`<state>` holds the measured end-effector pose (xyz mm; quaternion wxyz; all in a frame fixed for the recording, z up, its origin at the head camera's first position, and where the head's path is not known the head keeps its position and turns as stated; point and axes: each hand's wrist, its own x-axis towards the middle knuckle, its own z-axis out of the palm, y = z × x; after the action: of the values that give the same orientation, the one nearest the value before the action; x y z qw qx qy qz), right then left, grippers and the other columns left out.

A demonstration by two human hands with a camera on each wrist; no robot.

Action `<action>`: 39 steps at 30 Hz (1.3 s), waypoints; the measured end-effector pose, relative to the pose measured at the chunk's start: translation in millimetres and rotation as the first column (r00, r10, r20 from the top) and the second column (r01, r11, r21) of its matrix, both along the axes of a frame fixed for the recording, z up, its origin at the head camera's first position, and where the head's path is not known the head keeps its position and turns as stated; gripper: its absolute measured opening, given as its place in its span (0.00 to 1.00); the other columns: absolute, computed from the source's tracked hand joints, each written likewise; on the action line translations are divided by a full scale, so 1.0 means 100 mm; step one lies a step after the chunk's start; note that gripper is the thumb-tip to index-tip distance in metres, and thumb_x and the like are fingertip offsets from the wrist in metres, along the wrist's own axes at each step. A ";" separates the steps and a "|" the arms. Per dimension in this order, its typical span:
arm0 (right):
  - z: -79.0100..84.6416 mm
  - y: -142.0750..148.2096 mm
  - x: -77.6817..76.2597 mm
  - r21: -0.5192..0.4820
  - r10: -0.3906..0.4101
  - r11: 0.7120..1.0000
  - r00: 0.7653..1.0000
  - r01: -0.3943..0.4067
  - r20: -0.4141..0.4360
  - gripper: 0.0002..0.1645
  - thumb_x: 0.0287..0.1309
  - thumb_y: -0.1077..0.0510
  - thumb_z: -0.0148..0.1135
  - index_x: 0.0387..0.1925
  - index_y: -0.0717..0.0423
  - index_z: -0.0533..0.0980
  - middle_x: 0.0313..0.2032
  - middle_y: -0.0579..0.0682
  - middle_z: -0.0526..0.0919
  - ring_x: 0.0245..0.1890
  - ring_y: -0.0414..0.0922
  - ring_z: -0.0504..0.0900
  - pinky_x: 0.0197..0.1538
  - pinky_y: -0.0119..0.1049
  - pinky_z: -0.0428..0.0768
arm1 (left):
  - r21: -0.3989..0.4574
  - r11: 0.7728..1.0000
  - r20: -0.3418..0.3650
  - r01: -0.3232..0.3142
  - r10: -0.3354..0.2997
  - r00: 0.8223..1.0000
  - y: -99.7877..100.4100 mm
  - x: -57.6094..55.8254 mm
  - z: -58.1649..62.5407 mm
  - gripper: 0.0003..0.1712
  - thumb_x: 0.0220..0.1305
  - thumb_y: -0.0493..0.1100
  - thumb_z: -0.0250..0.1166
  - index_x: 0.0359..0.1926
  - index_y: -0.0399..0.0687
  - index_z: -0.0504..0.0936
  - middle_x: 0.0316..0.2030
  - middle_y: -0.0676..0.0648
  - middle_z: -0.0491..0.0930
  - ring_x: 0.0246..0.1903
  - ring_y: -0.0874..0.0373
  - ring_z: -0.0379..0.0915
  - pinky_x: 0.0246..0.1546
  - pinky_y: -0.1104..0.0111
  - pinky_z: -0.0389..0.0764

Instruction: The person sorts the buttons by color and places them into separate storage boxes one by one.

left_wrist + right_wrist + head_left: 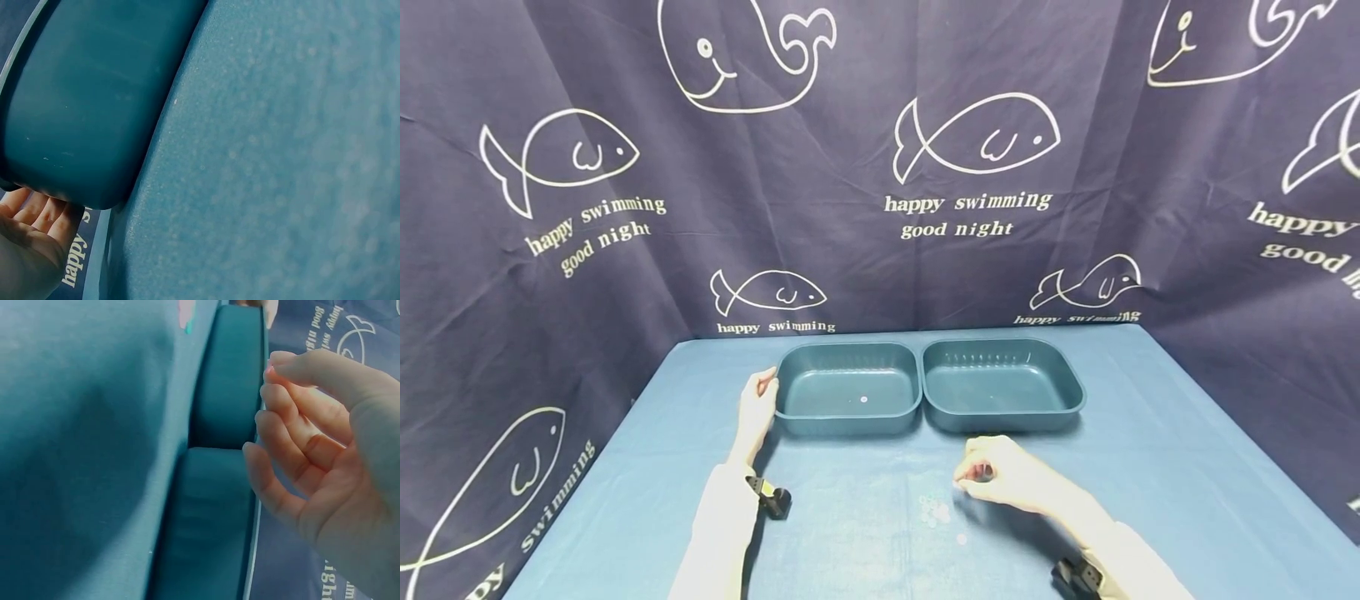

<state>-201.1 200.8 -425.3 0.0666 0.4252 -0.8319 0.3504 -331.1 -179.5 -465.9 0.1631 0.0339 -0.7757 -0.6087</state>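
My right hand (1003, 473) is raised over the table just in front of the right teal bin (1003, 423). Between thumb and index finger it pinches a tiny pink piece (270, 367), mostly hidden by the fingertips; the other fingers are loosely bent. At the outer end of the left teal bin (850, 425), my left hand (756, 408) rests its fingers against the wall by the rim. On the cloth below the right hand lie a cluster of small pale, shiny pieces (935, 510) and one pink piece (962, 539). A small pale piece (863, 399) sits inside the left bin.
Both bins stand side by side near the back of the table, their ends meeting. A tiny speck (991, 397) shows on the right bin's floor. Blue cloth (842, 508) covers the table, and a dark fish-print curtain (850, 242) hangs behind and at both sides.
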 end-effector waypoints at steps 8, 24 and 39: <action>0.08 -0.02 -0.07 -0.020 -0.037 0.999 0.998 0.037 -0.040 0.08 0.47 0.65 0.66 0.30 0.48 0.83 0.25 0.38 0.76 0.28 0.34 0.76 0.31 0.28 0.78 | -0.004 1.000 0.002 -0.007 0.007 1.000 0.00 0.00 -0.01 0.19 0.67 0.33 0.50 0.57 0.32 0.70 0.57 0.31 0.72 0.58 0.42 0.68 0.61 0.55 0.67; 0.10 -0.13 -0.29 -0.133 -0.064 0.989 0.998 0.067 0.022 0.10 0.48 0.64 0.68 0.32 0.45 0.83 0.24 0.38 0.78 0.27 0.33 0.75 0.31 0.30 0.77 | 0.015 1.000 -0.015 -0.001 0.001 1.000 0.00 -0.01 -0.03 0.19 0.66 0.33 0.50 0.57 0.31 0.70 0.57 0.31 0.71 0.59 0.41 0.67 0.62 0.54 0.66; 0.28 -0.39 -0.42 -0.144 -0.102 0.984 0.994 0.108 0.047 0.08 0.46 0.68 0.69 0.30 0.56 0.83 0.22 0.46 0.80 0.26 0.39 0.77 0.33 0.35 0.79 | 0.000 1.000 -0.009 0.002 -0.002 1.000 -0.01 -0.02 -0.04 0.19 0.67 0.33 0.50 0.57 0.32 0.69 0.58 0.31 0.71 0.59 0.41 0.67 0.62 0.54 0.66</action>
<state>-243.5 162.0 -397.5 0.0995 0.3677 -0.8264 0.4146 -332.7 -180.4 -470.4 0.1660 0.0305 -0.7749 -0.6092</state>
